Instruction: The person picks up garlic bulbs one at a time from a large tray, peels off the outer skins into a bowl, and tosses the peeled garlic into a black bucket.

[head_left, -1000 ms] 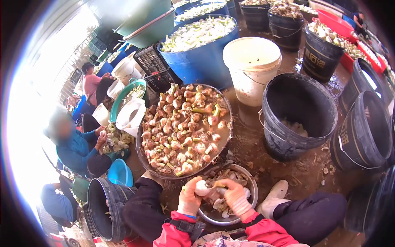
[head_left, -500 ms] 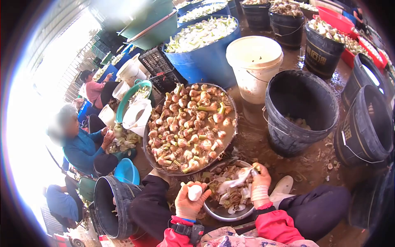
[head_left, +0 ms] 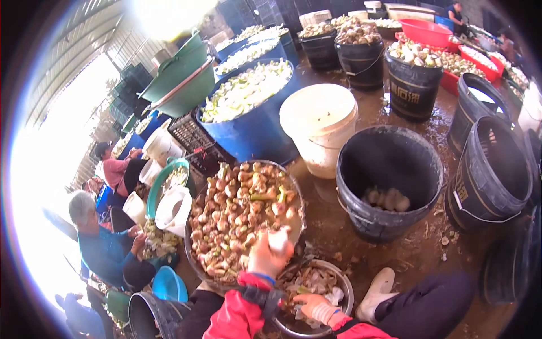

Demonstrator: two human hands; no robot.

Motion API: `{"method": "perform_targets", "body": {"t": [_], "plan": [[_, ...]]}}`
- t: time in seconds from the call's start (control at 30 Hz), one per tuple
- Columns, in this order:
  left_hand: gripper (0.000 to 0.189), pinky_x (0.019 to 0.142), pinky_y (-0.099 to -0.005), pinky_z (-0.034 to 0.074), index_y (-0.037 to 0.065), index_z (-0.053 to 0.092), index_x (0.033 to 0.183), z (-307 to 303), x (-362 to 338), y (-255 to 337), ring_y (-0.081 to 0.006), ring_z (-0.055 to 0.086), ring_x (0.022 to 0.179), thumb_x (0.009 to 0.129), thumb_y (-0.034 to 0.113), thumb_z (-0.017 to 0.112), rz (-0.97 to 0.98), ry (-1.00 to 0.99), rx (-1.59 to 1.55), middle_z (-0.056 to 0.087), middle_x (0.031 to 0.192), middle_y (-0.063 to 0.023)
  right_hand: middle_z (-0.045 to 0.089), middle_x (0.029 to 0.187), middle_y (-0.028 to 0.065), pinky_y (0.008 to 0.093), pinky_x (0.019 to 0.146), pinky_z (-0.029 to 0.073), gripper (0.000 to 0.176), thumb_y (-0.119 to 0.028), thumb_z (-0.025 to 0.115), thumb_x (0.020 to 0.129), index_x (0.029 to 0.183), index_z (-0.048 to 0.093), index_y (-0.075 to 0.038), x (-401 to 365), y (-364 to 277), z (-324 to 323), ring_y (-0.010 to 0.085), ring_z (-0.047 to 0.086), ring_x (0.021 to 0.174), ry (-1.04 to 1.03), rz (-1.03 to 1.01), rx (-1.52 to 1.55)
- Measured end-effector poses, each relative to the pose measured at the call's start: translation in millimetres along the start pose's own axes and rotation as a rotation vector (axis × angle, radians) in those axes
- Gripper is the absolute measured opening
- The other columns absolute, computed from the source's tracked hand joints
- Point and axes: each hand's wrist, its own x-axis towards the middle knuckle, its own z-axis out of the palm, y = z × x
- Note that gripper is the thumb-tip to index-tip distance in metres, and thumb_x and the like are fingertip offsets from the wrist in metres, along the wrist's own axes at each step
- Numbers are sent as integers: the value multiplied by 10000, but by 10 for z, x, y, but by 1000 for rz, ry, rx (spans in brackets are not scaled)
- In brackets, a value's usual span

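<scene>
My left hand [head_left: 267,259] is closed around a white peeled garlic bulb [head_left: 278,240] and is raised over the near edge of a wide round tub [head_left: 302,226]. Unpeeled garlic bulbs [head_left: 237,206] with brown skins and cut stems sit in brown water in that tub. My right hand [head_left: 317,308] is low over a metal basin [head_left: 345,282], its fingers stretched out against loose garlic skins [head_left: 307,282]. I see nothing held in it, though the fingertips are partly hidden. A whitish bulb [head_left: 337,294] lies at the basin's right side.
A black bucket [head_left: 389,226] holding several pale bulbs stands ahead to the right, beside a white bucket [head_left: 319,141]. Further black buckets [head_left: 488,192] line the right. A blue tub [head_left: 248,135] of trimmed stalks stands behind. At left a person in blue [head_left: 104,248] sits near a blue bowl [head_left: 169,284].
My left hand has moved up and forward with the peeled bulb. My right hand has lowered into the basin, and the skin it held is no longer visible in it. The view has shifted.
</scene>
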Motion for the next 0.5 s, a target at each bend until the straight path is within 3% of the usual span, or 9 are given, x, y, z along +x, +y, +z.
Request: {"method": "perform_targets", "body": {"t": [0.03,0.07,0.13,0.2,0.23,0.27,0.33,0.4,0.5], "plan": [[519,792,-388,532,31,490,1158,39,454,210,-251,580,994,917,490,507,46,-25,-191,583,1071,-140,652,1086,144,333,865,473,455,-137,495,756,1198,601,-123,46,-10,-26,298,616,997,42,-17,-3],[587,779,-368,547,21,478,1181,125,761,602,-276,577,996,908,541,482,-283,-30,-1022,570,1092,-165,650,1090,143,333,865,472,453,-143,500,756,1198,601,-126,85,43,9,297,615,1001,80,-30,-4],[537,749,-379,555,60,461,1278,200,1208,912,-274,592,966,931,469,484,-230,35,-833,572,1087,-170,652,1084,139,340,847,475,449,-147,510,757,1196,606,-152,239,218,74,296,618,993,172,-108,40],[507,750,-337,549,91,481,1305,187,1435,859,-228,610,936,908,403,523,-428,-59,-220,577,1088,-167,654,1076,138,334,842,475,436,-142,507,769,1193,608,-154,215,85,-43,292,619,986,170,17,168],[502,763,-335,542,108,500,1294,60,1604,350,-225,618,930,872,374,559,-281,-271,226,585,1084,-154,658,1051,140,322,831,473,427,-129,495,782,1194,605,-150,101,-210,-276,289,624,959,17,236,295],[502,777,-333,535,126,518,1282,-70,1659,-200,-223,626,923,837,345,595,-121,-478,669,593,1080,-140,658,1051,140,322,831,473,427,-129,495,782,1194,605,-150,152,-173,-273,289,624,959,12,237,303],[509,819,-361,517,131,568,1227,90,1372,-456,-255,625,957,782,365,656,-227,-438,1271,581,1128,-118,669,1010,138,321,800,476,419,-124,499,783,1187,609,-148,239,-16,-181,269,637,907,133,140,326],[430,858,-399,497,119,632,1122,159,1144,-551,-296,616,977,766,357,676,-318,-484,1581,553,1173,-123,676,992,129,323,787,479,419,-100,493,783,1180,615,-153,264,-22,-176,248,644,883,185,89,322],[410,855,-402,495,103,659,1057,122,1093,-876,-302,592,1017,735,352,711,-362,-377,1511,535,1178,-139,684,997,110,298,821,472,361,-110,523,808,1151,633,-143,218,-58,-235,214,643,918,88,304,436]]}}
